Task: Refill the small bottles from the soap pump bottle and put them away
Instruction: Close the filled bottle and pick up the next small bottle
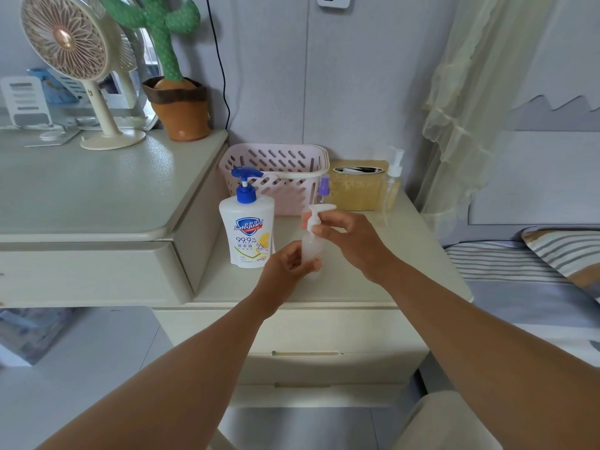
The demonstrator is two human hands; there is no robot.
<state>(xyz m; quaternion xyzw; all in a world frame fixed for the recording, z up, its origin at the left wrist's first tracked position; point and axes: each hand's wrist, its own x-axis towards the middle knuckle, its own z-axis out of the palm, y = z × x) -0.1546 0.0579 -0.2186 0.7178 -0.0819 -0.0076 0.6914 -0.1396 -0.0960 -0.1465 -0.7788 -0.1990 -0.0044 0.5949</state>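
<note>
The small bottle, frosted with a white pump head, is upright near the middle of the nightstand, closer to its near edge than its far one. Whether its base touches the top I cannot tell. The left hand curls its fingers round the bottle's lower body. The right hand pinches the pump head between thumb and fingertips.

The soap pump bottle stands just left of it, close to the raised dresser that walls off the left side. Along the far edge, left to right, are a pink basket, a purple spray bottle, a tissue box and a clear pump bottle. Right of the hands, plain surface runs to the nightstand's right edge, where the bed begins.
</note>
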